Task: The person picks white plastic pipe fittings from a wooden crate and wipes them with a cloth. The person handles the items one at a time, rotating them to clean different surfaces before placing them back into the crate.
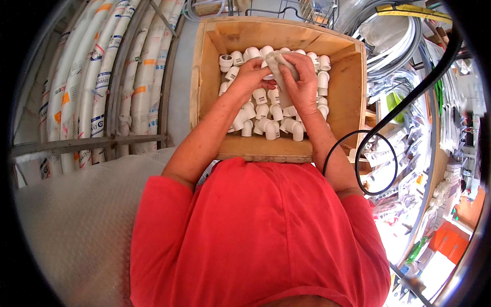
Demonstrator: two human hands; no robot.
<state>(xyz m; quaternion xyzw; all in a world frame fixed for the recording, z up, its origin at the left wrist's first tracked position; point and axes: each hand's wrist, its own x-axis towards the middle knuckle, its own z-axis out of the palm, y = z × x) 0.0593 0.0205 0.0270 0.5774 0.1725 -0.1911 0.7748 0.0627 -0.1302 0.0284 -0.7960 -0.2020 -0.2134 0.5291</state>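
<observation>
Both my hands are over the far half of a wooden box (337, 88). My left hand (251, 78) grips a white plastic pipe fitting (267, 73), mostly covered by fingers and cloth. In my right hand (301, 78) is a greyish-white cloth (284, 82), bunched at the top against the fitting, its lower end hanging down. Beneath and around my hands lie several white plastic elbow fittings (268, 126), set in rough rows on the box floor. Some bear small dark printed marks. A white fitting with an open socket (225, 61) stands at the far left corner.
On the left, long wrapped white pipes (98, 76) stand in a metal rack (111, 144). Bubble wrap (76, 222) lies beside me. Coiled white tubing (395, 57) and bagged parts (391, 165) crowd the right. A black cable (414, 99) loops near my right arm. Behind the box is a wire basket (280, 13).
</observation>
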